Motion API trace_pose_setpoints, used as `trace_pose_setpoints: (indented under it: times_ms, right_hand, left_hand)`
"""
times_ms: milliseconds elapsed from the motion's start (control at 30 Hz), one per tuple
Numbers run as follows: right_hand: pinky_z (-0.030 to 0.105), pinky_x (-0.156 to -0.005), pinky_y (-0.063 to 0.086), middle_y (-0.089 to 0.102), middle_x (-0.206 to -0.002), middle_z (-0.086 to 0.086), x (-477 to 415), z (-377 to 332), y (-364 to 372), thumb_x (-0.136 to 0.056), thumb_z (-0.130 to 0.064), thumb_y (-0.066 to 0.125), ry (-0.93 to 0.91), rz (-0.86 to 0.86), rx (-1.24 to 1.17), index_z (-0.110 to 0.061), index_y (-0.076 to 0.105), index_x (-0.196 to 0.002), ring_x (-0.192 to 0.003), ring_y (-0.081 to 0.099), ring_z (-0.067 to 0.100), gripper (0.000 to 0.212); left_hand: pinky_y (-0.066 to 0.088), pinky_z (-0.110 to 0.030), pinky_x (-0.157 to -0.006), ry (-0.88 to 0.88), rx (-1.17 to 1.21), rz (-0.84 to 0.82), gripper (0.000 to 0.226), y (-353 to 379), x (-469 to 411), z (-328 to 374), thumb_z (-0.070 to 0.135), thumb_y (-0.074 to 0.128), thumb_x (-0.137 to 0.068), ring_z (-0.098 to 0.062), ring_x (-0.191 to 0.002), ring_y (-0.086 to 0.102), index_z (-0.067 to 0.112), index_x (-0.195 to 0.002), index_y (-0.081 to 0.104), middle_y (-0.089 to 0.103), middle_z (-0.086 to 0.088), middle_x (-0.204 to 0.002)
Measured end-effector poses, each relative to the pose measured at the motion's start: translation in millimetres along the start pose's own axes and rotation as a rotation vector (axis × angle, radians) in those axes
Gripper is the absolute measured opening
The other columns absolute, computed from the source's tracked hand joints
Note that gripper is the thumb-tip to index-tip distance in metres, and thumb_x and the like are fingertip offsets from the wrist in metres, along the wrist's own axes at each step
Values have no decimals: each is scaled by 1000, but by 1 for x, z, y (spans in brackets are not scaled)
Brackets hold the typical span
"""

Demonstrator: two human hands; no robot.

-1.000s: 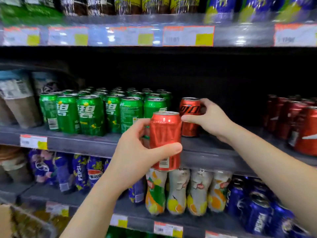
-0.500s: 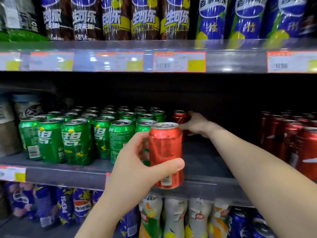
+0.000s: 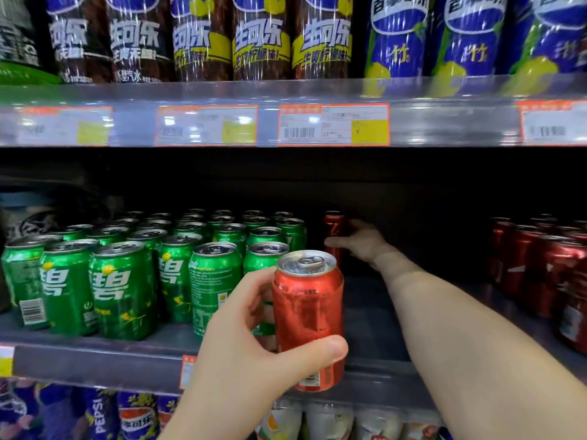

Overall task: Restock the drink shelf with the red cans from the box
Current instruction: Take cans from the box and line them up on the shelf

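On the dim middle shelf [image 3: 374, 331] beside the green cans [image 3: 124, 290], the right hand [image 3: 362, 241] wraps a shadowed, half-hidden red can [image 3: 333, 227] far back, while the left hand [image 3: 251, 360] grips another red can [image 3: 309, 315] upright before the shelf edge.

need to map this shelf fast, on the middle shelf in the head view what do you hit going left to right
green cans → red can in the left hand → bare shelf gap → right forearm → red cans at the right edge. The far red can at the right hand is left out.
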State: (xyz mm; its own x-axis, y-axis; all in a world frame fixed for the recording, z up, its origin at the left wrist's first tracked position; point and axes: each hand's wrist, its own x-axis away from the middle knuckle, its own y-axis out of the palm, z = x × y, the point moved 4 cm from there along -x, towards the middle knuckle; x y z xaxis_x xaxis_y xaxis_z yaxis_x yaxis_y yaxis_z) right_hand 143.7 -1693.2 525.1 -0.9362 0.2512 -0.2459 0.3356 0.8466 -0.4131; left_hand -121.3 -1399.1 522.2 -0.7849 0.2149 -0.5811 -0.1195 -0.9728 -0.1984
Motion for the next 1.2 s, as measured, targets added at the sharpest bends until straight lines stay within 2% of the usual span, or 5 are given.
trace_pose_setpoints:
  times_ms: [500, 633, 800, 967, 1200]
  right_hand:
    - [32, -106, 46, 49, -151, 14, 52, -40, -20, -71, -20, 91, 49, 22, 41, -9, 32, -155, -132, 53, 26, 103]
    - [39, -89, 55, 67, -127, 20, 144, -86, -42, -89, -36, 72, 54, -353, -62, -7, 63, -127, -99, 69, 26, 48]
    - [44, -101, 53, 66, -131, 19, 274, -117, -62, -89, -52, 65, -66, -697, -446, -6, 60, -133, -124, 63, 32, 64]
    - [43, -91, 58, 76, -108, 4, 278, -111, -55, -69, -17, 89, -234, -241, -220, -17, 70, -114, -102, 74, 21, 49]
    - [45, -94, 57, 76, -106, 5, 216, -91, -48, -64, -14, 94, -104, -143, -197, -15, 65, -120, -100, 74, 21, 63]
  left_hand:
    - [58, -20, -78, 8, -63, 40, 70, 10, -5, 5, 41, 100, -52, -2, -98, 70, 56, -110, 64, 73, 21, -107]
    - [54, -13, -76, 9, -105, 62, 61, 21, -14, 16, 41, 96, -61, 5, -95, 68, 48, -112, 63, 71, 27, -107]
    - [53, -10, -75, 41, -124, 93, 59, 40, -15, 25, 44, 96, -63, 10, -92, 66, 46, -111, 63, 69, 30, -104]
    - [57, -17, -80, 65, -180, 115, 67, 56, -20, 27, 48, 94, -63, 12, -95, 64, 47, -120, 60, 69, 27, -103]
    - [47, -26, -105, 215, -522, 177, 76, 46, -5, 33, 53, 72, -88, -1, -130, 51, 36, -154, 37, 51, 20, -146]
